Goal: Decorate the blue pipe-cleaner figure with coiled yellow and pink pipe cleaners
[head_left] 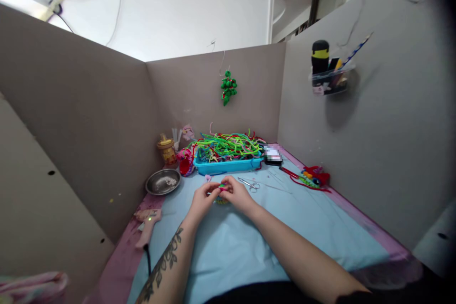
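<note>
Above the blue table cover, my left hand (204,197) and my right hand (236,194) meet with fingertips pinched together. Between them is a small craft piece (222,201) with pink, green and yellow parts. It looks like bent pipe cleaners, though the fingers hide much of it. Both hands are closed on this piece. Just right of my right hand lie scissors (253,187) on the cover. Behind the hands, a blue tray (228,167) holds a heap of colourful pipe cleaners (230,145).
On the left are a metal bowl (153,184) with small white bits and a pink glue gun (148,228) with its cord. A red and green craft piece (313,178) lies right. Grey partitions (213,85) enclose the table; a bin of tools (329,81) hangs on the right one.
</note>
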{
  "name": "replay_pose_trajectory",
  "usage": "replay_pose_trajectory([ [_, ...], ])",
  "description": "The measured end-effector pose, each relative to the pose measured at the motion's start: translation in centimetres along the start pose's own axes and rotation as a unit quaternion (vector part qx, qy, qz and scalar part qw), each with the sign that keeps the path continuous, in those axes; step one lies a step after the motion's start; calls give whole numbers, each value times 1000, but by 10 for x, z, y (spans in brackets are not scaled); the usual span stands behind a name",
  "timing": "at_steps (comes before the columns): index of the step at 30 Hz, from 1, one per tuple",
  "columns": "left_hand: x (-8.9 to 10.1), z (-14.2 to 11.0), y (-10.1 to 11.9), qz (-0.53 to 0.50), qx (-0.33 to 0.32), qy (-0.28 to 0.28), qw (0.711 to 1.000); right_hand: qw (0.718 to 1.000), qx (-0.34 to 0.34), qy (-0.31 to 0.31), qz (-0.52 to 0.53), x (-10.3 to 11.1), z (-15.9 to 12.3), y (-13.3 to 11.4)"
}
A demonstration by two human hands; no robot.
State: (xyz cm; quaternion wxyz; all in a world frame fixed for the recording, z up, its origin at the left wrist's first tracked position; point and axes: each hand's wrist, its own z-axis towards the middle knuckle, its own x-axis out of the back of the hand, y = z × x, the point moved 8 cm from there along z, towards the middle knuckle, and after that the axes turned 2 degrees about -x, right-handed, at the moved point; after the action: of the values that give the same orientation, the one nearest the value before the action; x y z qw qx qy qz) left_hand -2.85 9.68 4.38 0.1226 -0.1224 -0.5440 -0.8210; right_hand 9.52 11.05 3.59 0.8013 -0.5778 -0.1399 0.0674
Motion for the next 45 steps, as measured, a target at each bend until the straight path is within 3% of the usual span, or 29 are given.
replay_pose_trajectory([
  [7, 0, -2, 7, 132, -83, -5, 988, 992, 41, -14, -117, -2, -4, -8],
  [13, 3, 1, -6, 80, -33, 10, 996, 995, 49, 12, -92, 1, 0, 0],
  [18, 10, 2, -6, 104, -32, 33, 994, 989, 66, 23, -128, 4, 1, -3],
  [22, 28, 4, 4, 158, -69, 101, 980, 947, 122, 108, -276, 24, -3, -25],
  [24, 30, 5, 8, 188, -103, 111, 971, 924, 142, 123, -334, 27, -5, -31],
  [27, 28, 9, 5, 209, -127, 100, 964, 912, 126, 95, -380, 20, -4, -25],
  [32, 23, 16, -8, 212, -113, 108, 965, 910, 86, 27, -405, 3, 1, -4],
  [39, 11, 21, -14, 186, -95, 68, 976, 911, 87, 19, -402, 6, 2, -2],
  [45, 8, 22, -21, 138, -81, 41, 986, 933, 78, 24, -351, 6, 2, 1],
])
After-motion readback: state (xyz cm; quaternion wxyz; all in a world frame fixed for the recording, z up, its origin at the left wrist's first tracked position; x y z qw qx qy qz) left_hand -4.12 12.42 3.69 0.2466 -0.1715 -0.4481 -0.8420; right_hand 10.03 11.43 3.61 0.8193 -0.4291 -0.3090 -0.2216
